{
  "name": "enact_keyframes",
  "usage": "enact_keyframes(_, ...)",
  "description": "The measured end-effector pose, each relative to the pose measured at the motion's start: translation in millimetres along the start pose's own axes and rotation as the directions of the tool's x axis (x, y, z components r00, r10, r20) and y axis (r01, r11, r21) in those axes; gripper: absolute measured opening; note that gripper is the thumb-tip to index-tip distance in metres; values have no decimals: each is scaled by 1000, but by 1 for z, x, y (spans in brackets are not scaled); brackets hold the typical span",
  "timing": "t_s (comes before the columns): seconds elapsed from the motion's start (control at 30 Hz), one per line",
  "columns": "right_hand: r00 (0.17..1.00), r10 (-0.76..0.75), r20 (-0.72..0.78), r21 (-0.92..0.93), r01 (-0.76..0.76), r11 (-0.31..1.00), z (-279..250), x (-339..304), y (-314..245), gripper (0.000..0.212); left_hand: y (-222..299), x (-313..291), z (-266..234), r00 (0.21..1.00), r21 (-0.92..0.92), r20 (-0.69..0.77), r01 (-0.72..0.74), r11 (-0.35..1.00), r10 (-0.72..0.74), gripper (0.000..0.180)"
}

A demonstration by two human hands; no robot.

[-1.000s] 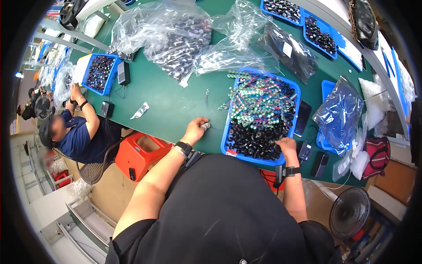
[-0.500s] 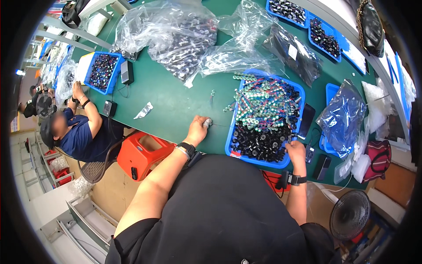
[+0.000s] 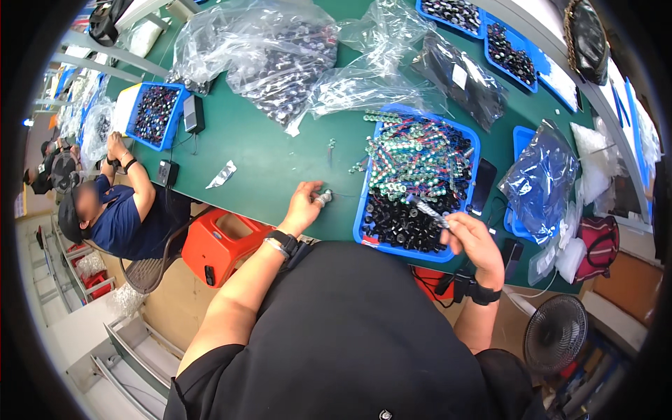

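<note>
Between the fingers of my left hand (image 3: 302, 208) is a small silvery-grey part (image 3: 323, 198), held just above the green table. A thin wire runs from it to the right, towards the blue tray (image 3: 360, 222). My right hand (image 3: 470, 240) is closed on a slim pen-like tool (image 3: 428, 211), dark bluish at its tip, which slants over the tray. In the tray, small green round boards with red and blue wires (image 3: 413, 157) are heaped at the back. Black round parts (image 3: 402, 225) fill its front.
Clear plastic bags of small parts (image 3: 280, 70) cover the far side. Another blue tray (image 3: 159, 115) stands at far left, near a seated person (image 3: 115, 210). A dark phone (image 3: 483, 185) lies right of my tray. A red stool (image 3: 220, 245) and a black fan (image 3: 555, 334) flank me.
My right hand has lifted from the tray's front right corner and now shows the pen-like tool over the tray. My left hand still holds the small part, its fingers slightly more extended.
</note>
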State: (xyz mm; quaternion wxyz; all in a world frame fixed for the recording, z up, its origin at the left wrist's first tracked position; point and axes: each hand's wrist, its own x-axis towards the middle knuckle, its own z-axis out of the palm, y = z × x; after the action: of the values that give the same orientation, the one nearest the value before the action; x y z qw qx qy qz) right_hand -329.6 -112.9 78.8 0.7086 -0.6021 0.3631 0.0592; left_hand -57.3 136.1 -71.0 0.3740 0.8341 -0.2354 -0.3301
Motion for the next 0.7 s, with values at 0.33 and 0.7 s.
enact_keyframes(0.33,968,-250,-8,-397,227,889,99,73,24,28,-14,0,8,999,149,43,2,989,-9,53)
enact_keyframes(0.7,881,-418,222,-862,378,338,157,133,47,31,-16,4,17,992,108,-8,-123,986,125,33)
